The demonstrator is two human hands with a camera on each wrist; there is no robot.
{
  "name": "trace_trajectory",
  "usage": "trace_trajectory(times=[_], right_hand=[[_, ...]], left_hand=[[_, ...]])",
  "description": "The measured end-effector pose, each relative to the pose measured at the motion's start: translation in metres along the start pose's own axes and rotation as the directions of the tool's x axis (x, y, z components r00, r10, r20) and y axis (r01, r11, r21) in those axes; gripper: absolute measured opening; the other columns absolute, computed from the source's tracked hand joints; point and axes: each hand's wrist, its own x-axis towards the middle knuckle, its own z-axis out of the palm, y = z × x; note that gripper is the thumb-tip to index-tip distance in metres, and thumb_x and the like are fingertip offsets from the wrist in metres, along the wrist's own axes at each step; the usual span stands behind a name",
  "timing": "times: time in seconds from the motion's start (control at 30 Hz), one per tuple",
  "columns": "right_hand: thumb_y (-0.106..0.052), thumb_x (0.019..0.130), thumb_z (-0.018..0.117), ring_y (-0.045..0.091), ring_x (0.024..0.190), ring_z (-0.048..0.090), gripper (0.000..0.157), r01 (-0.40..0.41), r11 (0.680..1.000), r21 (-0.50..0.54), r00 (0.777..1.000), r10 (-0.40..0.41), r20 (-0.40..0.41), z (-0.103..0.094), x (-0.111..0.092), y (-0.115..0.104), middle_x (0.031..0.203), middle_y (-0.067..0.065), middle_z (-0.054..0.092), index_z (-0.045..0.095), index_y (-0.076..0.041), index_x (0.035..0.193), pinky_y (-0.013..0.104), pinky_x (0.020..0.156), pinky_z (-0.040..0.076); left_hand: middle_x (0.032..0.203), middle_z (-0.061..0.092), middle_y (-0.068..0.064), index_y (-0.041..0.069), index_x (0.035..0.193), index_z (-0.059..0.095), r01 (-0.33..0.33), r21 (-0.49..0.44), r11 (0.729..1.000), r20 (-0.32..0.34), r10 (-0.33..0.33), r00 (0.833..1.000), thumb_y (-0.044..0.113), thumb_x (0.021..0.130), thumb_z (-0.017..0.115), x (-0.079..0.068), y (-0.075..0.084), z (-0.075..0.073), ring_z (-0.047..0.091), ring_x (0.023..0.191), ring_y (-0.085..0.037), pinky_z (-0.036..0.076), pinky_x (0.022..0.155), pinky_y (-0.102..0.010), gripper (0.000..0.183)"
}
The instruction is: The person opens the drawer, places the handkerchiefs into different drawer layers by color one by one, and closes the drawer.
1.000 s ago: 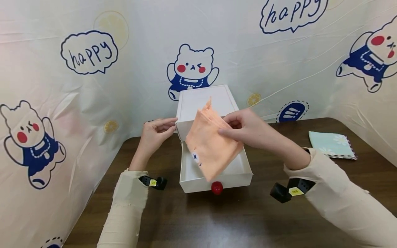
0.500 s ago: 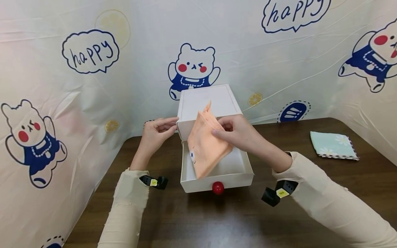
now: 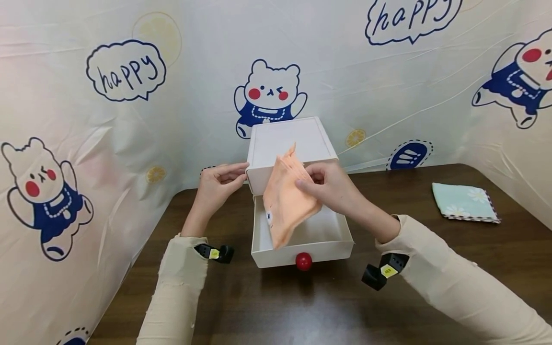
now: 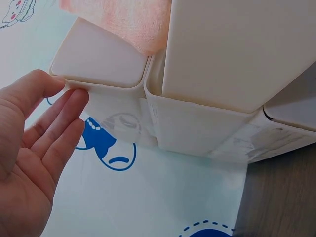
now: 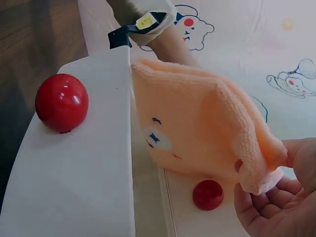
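The right grip pinches a peach towel by its right edge, over the pulled-out drawer of a white cabinet. The towel's long axis runs far to near: a thin peak points far, a broader corner near and slightly left. The left grip, fingers nearly straight, touches the cabinet's left edge. A folded mint cloth lies far right on the brown surface.
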Motion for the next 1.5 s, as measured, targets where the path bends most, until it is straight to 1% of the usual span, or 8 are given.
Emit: trace_trajectory(times=[0.2,0.4,0.47,0.63,0.9,1.2,1.33,1.5], right_hand=[[-0.008,0.085,0.065,0.014,0.057,0.049,0.013,-0.001,0.996,-0.089,1.000,0.003,0.015,0.001,-0.002,0.006,0.067,0.006,0.058,0.066,0.004,0.088,0.021,0.048,0.040],[-0.009,0.085,0.065,0.015,0.059,0.050,0.013,-0.047,0.988,-0.148,0.999,0.049,0.014,0.000,-0.007,0.014,0.070,0.006,0.060,0.066,0.003,0.089,0.023,0.050,0.043],[-0.010,0.085,0.065,0.015,0.059,0.051,0.014,-0.065,0.986,-0.151,0.997,0.069,0.017,0.000,-0.009,0.017,0.072,0.007,0.060,0.065,0.003,0.089,0.024,0.051,0.044],[-0.010,0.084,0.066,0.014,0.059,0.050,0.013,-0.078,0.982,-0.174,0.997,0.081,0.009,0.003,-0.015,0.026,0.070,0.006,0.060,0.065,0.003,0.086,0.024,0.052,0.044],[-0.008,0.081,0.067,0.013,0.059,0.048,0.011,-0.088,0.967,-0.240,0.995,0.095,0.016,0.002,-0.020,0.032,0.065,0.004,0.057,0.063,0.000,0.075,0.024,0.051,0.041],[-0.008,0.081,0.068,0.014,0.057,0.047,0.010,-0.110,0.954,-0.280,0.991,0.129,0.048,0.007,-0.024,0.039,0.067,0.004,0.055,0.061,-0.002,0.076,0.024,0.048,0.042],[-0.006,0.080,0.067,0.014,0.054,0.047,0.009,-0.091,0.948,-0.305,0.992,0.111,0.051,0.011,-0.025,0.042,0.064,0.003,0.056,0.061,-0.002,0.074,0.023,0.045,0.041],[-0.007,0.078,0.066,0.013,0.055,0.048,0.009,-0.078,0.938,-0.337,0.995,0.093,0.028,0.013,-0.024,0.044,0.062,0.001,0.057,0.062,-0.002,0.071,0.023,0.046,0.040]], left_hand=[[0.095,0.064,-0.022,-0.006,0.108,0.065,-0.014,0.004,1.000,-0.006,0.014,1.000,-0.003,0.082,0.064,0.000,-0.002,0.000,0.064,0.077,-0.018,0.050,0.067,-0.017,0.026],[0.094,0.066,-0.014,0.003,0.109,0.068,-0.031,0.004,0.999,-0.015,0.031,0.999,0.006,0.083,0.067,0.005,-0.026,0.000,0.063,0.077,-0.013,0.051,0.067,-0.018,0.026],[0.094,0.066,-0.014,0.002,0.109,0.067,-0.025,0.007,1.000,-0.013,0.025,1.000,0.006,0.083,0.067,0.004,-0.022,-0.001,0.063,0.078,-0.016,0.050,0.067,-0.018,0.026],[0.095,0.064,-0.022,-0.007,0.109,0.064,-0.006,0.017,1.000,-0.003,0.006,1.000,-0.003,0.083,0.064,-0.001,0.001,0.000,0.063,0.080,-0.026,0.050,0.067,-0.016,0.026],[0.095,0.064,-0.021,-0.006,0.109,0.064,0.000,0.024,1.000,-0.008,0.000,1.000,-0.003,0.083,0.064,-0.001,0.001,0.000,0.063,0.078,-0.021,0.050,0.067,-0.016,0.026],[0.095,0.064,-0.021,-0.006,0.109,0.064,0.010,0.034,0.999,-0.006,-0.009,1.000,-0.002,0.083,0.064,-0.001,0.003,0.000,0.062,0.079,-0.023,0.050,0.067,-0.016,0.026],[0.095,0.064,-0.021,-0.006,0.109,0.064,0.014,0.022,1.000,-0.008,-0.014,1.000,-0.002,0.083,0.064,-0.001,0.002,-0.001,0.063,0.078,-0.021,0.050,0.067,-0.016,0.026],[0.093,0.065,-0.022,-0.007,0.109,0.064,-0.004,0.025,1.000,-0.003,0.004,1.000,-0.003,0.083,0.063,0.000,0.001,-0.001,0.063,0.077,-0.020,0.049,0.066,-0.015,0.026]])
